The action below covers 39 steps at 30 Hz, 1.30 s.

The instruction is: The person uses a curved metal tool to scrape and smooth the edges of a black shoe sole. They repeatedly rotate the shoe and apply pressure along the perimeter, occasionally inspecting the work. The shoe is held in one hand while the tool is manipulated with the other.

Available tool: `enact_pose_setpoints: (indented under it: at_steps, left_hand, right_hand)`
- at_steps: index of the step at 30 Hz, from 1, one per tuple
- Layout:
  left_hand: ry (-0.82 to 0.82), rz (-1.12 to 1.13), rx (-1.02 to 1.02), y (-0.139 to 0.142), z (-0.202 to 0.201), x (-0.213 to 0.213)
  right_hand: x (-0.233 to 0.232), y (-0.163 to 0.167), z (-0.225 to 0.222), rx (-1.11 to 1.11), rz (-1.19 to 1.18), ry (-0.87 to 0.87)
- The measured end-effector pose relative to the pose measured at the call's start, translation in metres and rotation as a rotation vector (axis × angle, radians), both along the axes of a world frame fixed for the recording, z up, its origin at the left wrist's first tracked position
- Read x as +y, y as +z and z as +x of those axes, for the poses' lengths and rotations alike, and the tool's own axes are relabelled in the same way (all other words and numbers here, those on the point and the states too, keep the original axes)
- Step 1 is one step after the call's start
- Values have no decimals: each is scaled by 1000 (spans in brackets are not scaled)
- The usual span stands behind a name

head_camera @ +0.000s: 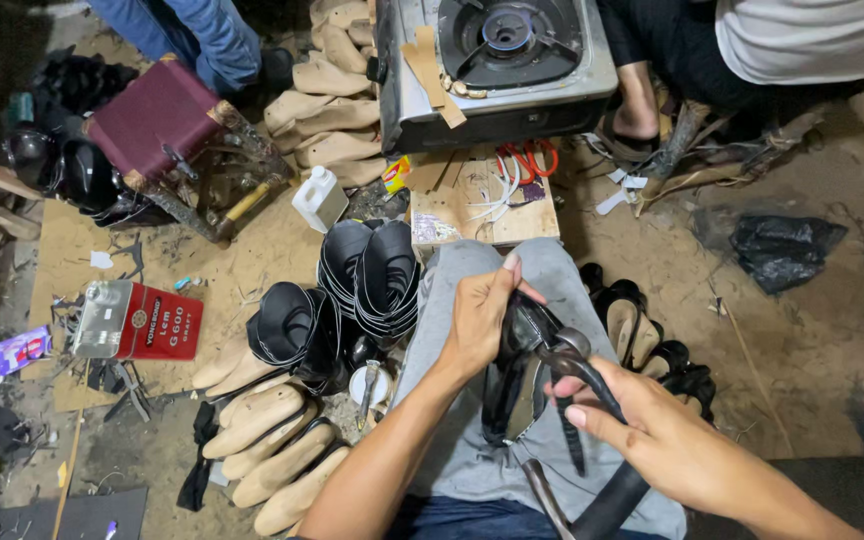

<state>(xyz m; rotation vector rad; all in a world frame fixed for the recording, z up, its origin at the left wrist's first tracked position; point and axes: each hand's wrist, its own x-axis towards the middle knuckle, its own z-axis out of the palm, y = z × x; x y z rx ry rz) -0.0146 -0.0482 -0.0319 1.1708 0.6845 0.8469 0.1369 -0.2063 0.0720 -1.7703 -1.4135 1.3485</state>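
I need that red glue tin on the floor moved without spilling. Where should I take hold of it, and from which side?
Grip the red tin across its two long flat sides, coming from above. It lies on its side on the cardboard, its silver end facing left, so lift it level. Tools crowd its lower edge; the top is freer.

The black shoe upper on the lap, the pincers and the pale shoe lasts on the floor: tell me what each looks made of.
Black shoe upper, held by the left hand: glossy leather or a synthetic lookalike, judging by its sheen. Pincers in the right hand: dark metal, with a shiny rounded head. Shoe lasts: pale matte wood, apparently.
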Motion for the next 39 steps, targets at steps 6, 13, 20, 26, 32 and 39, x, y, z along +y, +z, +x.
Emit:
enact_pose_setpoints:
  at_steps: [6, 13, 20, 26, 32, 39]
  left_hand:
    - [-17, -13, -21, -4, 1, 2]
    - [23, 97, 119, -10, 11, 8]
    - [21, 94, 96, -26, 20, 16]
    - [34, 166, 177, -43, 34, 27]
    - [60, 175, 189, -65, 39, 36]
    - [40, 154, 231, -90, 47, 45]
  right_hand:
    - [-1, -23, -31, -47, -102, -232]
    - [6, -38, -9, -8, 221, -92]
    - [18, -37, -1, -55, 16, -198]
    - [30, -42, 25, -470, 498, 206]
    - [49, -30, 28, -545, 126, 186]
    - [64, -3, 26, -879, 634, 473]
